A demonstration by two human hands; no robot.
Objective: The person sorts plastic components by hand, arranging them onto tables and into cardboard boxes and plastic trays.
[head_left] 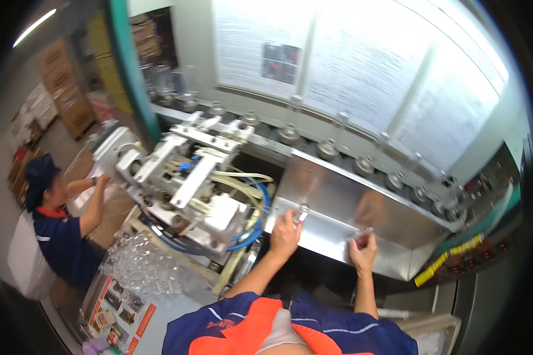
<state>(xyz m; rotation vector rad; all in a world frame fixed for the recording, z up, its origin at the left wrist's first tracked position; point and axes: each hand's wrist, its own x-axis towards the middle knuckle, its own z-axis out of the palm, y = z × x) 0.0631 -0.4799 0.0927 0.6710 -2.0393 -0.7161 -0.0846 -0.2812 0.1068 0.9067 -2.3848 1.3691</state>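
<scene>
My left hand (286, 235) is over the left part of a shiny metal tray (331, 236), its fingers pinched on a small clear piece (304, 210) that looks like glass. Farther right, above the tray's front edge, the fingers of my right hand (363, 253) close around another small clear piece (370, 229), mostly hidden by them. Behind the tray's tall back wall runs a curved row of holders with clear glass-like pieces (328, 148), several with thin tubes standing up.
A white machine (189, 171) with blue hoses (249, 239) stands left of the tray. Clear pieces lie heaped (145, 263) on a table nearer me. At far left a co-worker (65, 222) reaches toward the machine's side. Paper sheets (361, 65) cover the back panel; a yellow strip (447, 260) marks the right edge.
</scene>
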